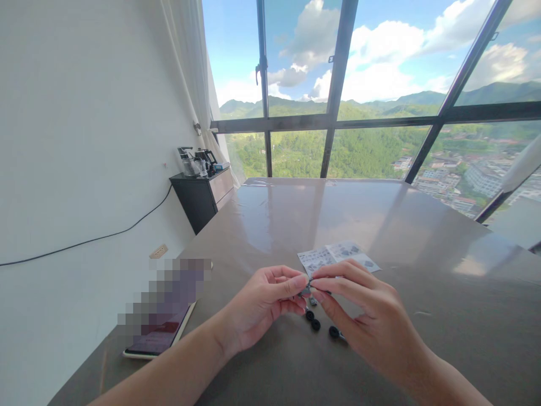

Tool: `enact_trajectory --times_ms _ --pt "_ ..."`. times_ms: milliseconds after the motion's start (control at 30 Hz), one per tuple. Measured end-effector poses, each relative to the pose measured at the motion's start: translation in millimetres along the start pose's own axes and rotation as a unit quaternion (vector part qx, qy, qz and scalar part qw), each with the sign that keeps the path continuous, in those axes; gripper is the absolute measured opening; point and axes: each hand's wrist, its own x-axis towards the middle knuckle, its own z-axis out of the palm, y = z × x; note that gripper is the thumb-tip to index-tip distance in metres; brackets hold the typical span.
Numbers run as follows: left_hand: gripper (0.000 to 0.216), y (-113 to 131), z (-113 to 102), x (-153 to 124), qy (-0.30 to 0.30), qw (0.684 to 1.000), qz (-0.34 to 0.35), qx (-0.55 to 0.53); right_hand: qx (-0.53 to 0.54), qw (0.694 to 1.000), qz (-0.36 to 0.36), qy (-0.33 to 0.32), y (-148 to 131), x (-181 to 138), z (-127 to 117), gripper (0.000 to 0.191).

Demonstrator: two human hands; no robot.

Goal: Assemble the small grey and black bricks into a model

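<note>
My left hand [264, 301] is closed, pinching a small dark grey toy building piece [305, 290] between thumb and fingers. From the other side, the fingertips of my right hand [369, 307] close on the same piece, and they hide much of it. Just below lies another small grey piece [313, 301] on the table. A pair of small black toy wheels [313, 320] rests beneath the hands, and a further black wheel [333, 332] sits partly behind my right hand. Beyond the fingers is a printed instruction sheet [350, 252], unfolded flat.
A tablet or phone [158, 338], its screen partly blurred out, lies at the left edge of the brown table [262, 225]. Past the far left corner stands a dark cabinet [194, 197] with a glass kettle [190, 167]. Large windows line the back.
</note>
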Motion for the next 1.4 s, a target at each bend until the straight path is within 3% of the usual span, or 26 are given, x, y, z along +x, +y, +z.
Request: enact_trajectory --times_ms 233,400,633,833,1133,1400 --pt "0.029 -1.8 1.6 -1.4 0.018 1.000 -0.012 0.004 -0.029 0.999 0.016 -0.012 -1.1 -4.7 5.3 0.013" --pt "0.031 -3.8 0.8 -0.8 0.024 0.999 -0.014 0.022 0.001 0.997 0.074 -0.004 1.8 -6.9 4.7 0.012" --pt "0.039 -5.8 0.5 1.8 0.059 0.997 -0.016 0.048 0.039 0.989 0.127 -0.057 0.8 -2.1 4.3 0.018" --pt "0.040 -6.5 1.1 2.3 0.074 0.994 -0.003 0.075 0.028 0.988 0.147 -0.044 0.9 -2.5 5.8 0.019" --pt "0.042 -9.3 1.7 3.0 0.091 0.993 0.003 0.077 0.012 0.987 0.149 -0.065 2.6 -6.7 9.3 0.021" --pt "0.037 -9.0 2.6 3.7 0.092 0.995 0.002 0.022 -0.052 0.990 0.091 -0.094 6.1 -10.7 9.8 0.023"
